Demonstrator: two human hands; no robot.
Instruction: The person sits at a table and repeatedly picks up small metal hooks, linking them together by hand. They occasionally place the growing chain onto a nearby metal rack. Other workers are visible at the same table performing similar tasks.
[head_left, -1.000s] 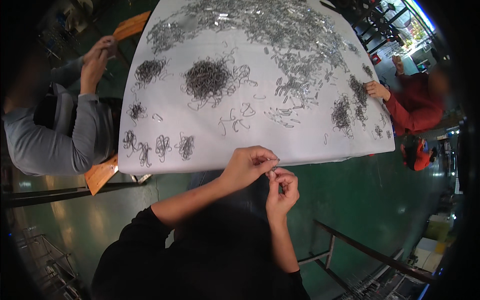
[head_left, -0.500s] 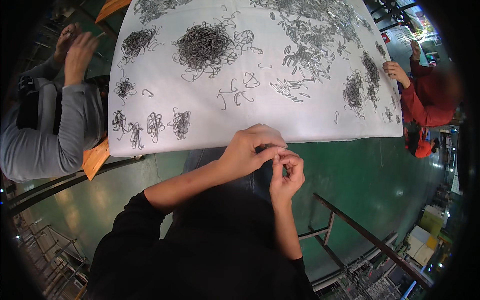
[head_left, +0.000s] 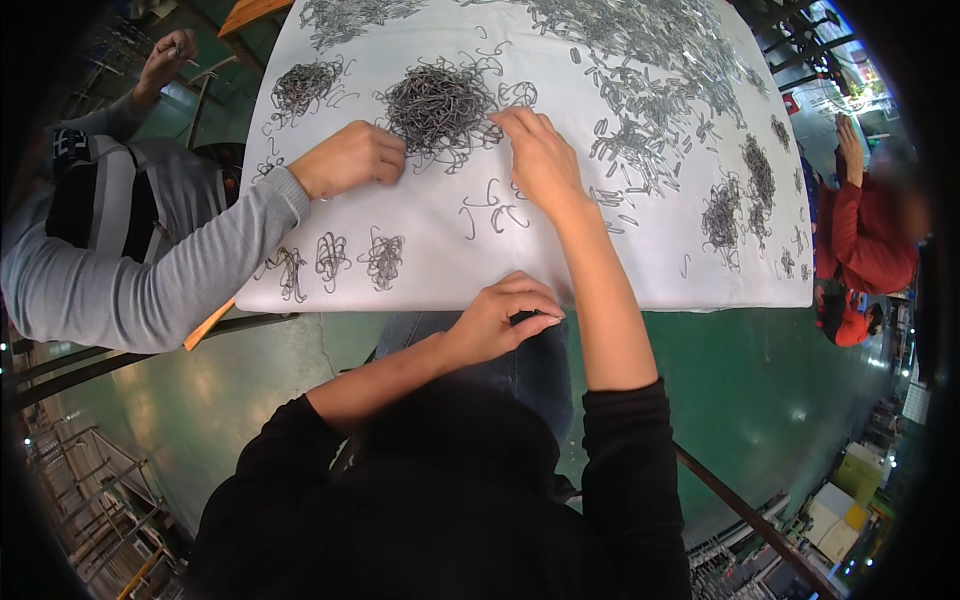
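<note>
My left hand [head_left: 505,317] is held just off the table's near edge, thumb and forefinger pinched together. A tiny bit of something may show at its fingertips, too small to make out. My right hand [head_left: 542,162] reaches far over the table with fingers stretched out, their tips at the right edge of a large heap of dark wire hooks [head_left: 440,105]. Whether those fingertips touch a hook cannot be seen. Several loose hooks [head_left: 490,208] lie on the white tabletop [head_left: 600,285] left of my right wrist.
A co-worker's grey-sleeved arm [head_left: 230,250] reaches in from the left, the hand [head_left: 350,160] beside the heap. Small hook bundles [head_left: 384,262] lie at the near left. Many shiny elongated metal links [head_left: 640,140] spread at the back right. A person in red [head_left: 865,230] is at the right.
My right hand has left my left hand and moved forward to the hook heap. The left-hand co-worker has brought one hand over the table. The view has shifted slightly.
</note>
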